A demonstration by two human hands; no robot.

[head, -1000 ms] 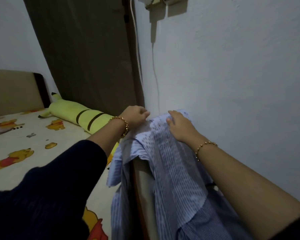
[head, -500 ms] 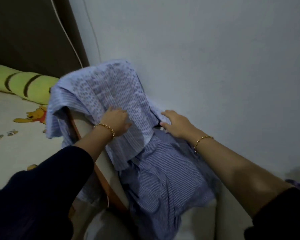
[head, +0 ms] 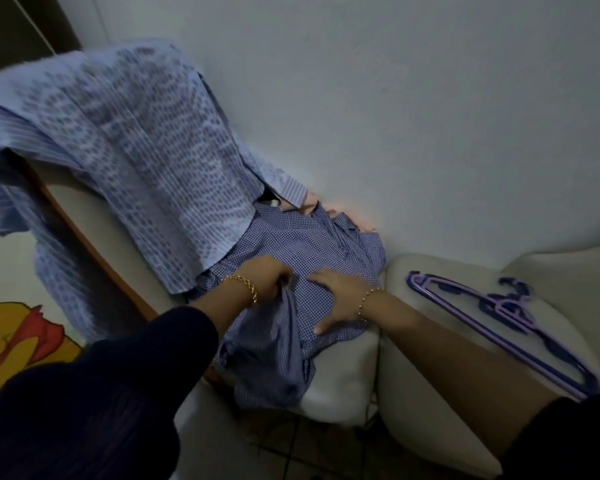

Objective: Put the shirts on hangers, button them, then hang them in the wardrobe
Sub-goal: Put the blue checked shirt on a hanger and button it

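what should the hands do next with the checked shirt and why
Probably lift the checked shirt clear of the cushion and carry it toward the purple hangers. The left hand already pinches a fold of it, the right hand lies flat on it, and it is not yet on a hanger.

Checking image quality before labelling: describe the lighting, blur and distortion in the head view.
Head view: dim, bluish light with no glare; the patterned shirt over the chair back is smeared by motion blur; the checked shirt under the left hand and right hand is softer but readable; wide-angle bending curves the wall edge and stretches the purple hangers toward the corner.
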